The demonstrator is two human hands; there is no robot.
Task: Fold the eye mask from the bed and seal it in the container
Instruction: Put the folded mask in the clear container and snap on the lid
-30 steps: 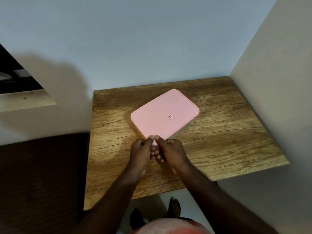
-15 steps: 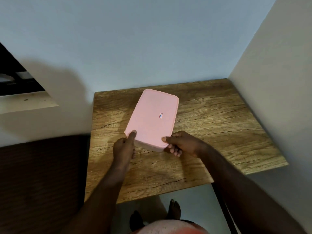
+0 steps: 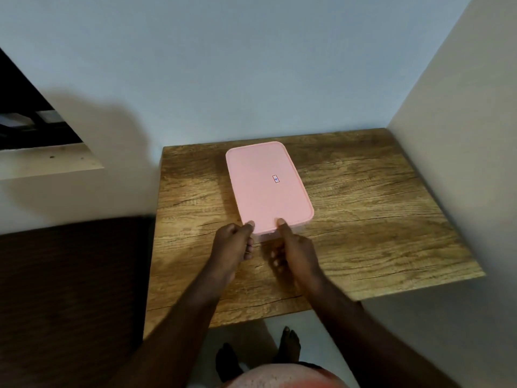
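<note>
Pinching the near edge of the closed pink container (image 3: pixel 268 189) on the desk (image 3: pixel 377 219), each in a narrow grip, the left hand (image 3: pixel 233 243) and right hand (image 3: pixel 296 247) risked leaving its far rim unsealed by pressing only there.

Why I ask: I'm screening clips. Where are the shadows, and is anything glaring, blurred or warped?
Head view, shadows: a broad soft one on the wall left of the wooden table, a fainter one under the left hand and right hand. Head view, glare: none on the pink container. Head view, blur: its label is unreadable. Head view, distortion: the wall corner leans.
</note>
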